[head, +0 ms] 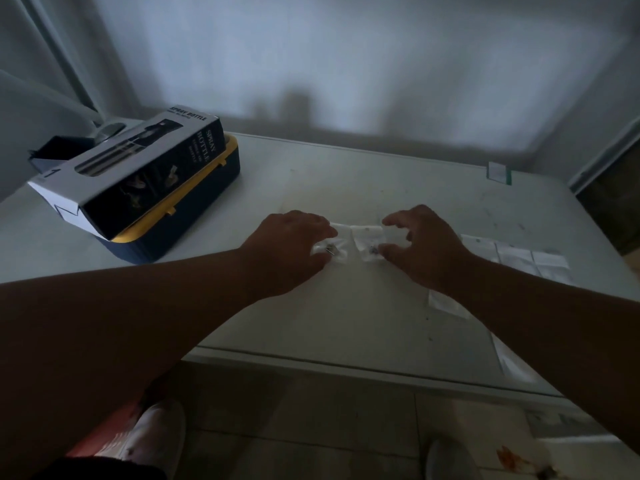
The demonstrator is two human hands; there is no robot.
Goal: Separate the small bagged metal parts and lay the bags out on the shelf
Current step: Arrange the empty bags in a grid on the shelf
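I'm working at the white shelf (398, 174), with the spray bottle box (138, 171) sitting way off past my left fingers. My left hand (291, 247) is curling down onto one little bag (329, 250), fingers pinching it, and my right hand (424, 245) is clawing over the neighbouring bag (367, 242), fingers bent around its edge. The two bags are lying side by side between my hands, strip running left to right, so I'm probably pulling them apart sideways. More bags (519, 256) are lying beyond my right wrist.
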